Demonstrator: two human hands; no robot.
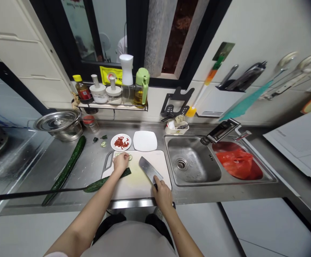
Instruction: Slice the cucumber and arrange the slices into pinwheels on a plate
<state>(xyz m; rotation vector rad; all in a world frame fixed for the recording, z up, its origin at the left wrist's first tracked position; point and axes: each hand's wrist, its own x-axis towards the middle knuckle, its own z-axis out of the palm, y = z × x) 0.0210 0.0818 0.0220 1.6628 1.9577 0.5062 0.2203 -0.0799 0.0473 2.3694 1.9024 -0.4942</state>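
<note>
My right hand (163, 194) is wrapped round the handle of a broad kitchen knife (148, 169), its blade over the right half of the white cutting board (159, 160). At the board's upper left, my left hand (121, 162) has its fingers closed together on a cucumber slice (130, 157); other slices show partly beside the fingers. Under my left forearm lies a cut cucumber (99, 184), its cut end on the board. Behind the board stand a plate of chopped red pieces (121, 142) and a white square plate (145, 140).
A whole cucumber (67, 169) lies on the counter at left, near a lidded steel pot (60, 125). Cucumber scraps (103, 144) sit behind the board. To the right is a double sink (195, 178) with a red plastic bag (236, 162). Seasoning bottles line a shelf (112, 105).
</note>
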